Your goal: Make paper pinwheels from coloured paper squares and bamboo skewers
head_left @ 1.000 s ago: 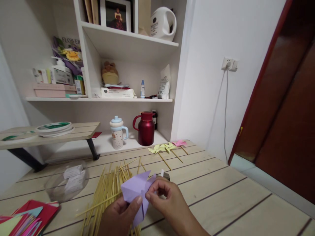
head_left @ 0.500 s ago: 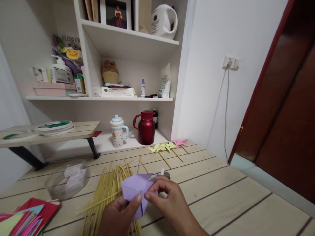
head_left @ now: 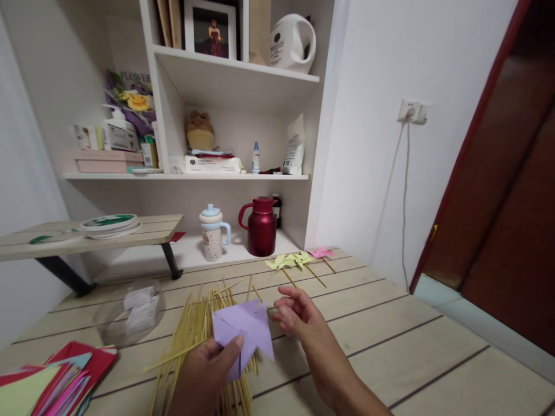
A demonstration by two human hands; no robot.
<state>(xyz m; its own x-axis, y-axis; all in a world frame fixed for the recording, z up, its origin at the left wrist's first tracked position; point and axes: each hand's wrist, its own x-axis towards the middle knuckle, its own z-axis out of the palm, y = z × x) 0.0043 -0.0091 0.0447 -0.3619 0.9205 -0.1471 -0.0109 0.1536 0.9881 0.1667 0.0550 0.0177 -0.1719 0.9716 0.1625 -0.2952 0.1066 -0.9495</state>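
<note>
My left hand (head_left: 203, 370) is closed on a sheet of purple paper (head_left: 254, 323), with the thumb on its face. The paper has slits and pointed corners, one of them hanging toward the right. Just to the right, my right hand (head_left: 306, 323) is apart from the paper, its fingers loosely bent and spread with nothing seen in them. Under the paper and the left hand lies a bundle of thin wooden sticks (head_left: 186, 323), partly hidden. Beyond the hands are yellow paper pinwheels (head_left: 281, 262) and a pink pinwheel (head_left: 319, 252) on sticks.
Coloured paper sheets (head_left: 47, 384) are piled at the lower left, near a clear bowl (head_left: 106, 332) holding white packets. A low stand (head_left: 160, 226) carries round coasters. A cup (head_left: 212, 245) and a red thermos jug (head_left: 261, 231) stand at the back below shelves.
My right hand has let go of the purple paper and moved right, its fingers opening. The paper now faces me flatter, still in my left hand. The view has shifted slightly.
</note>
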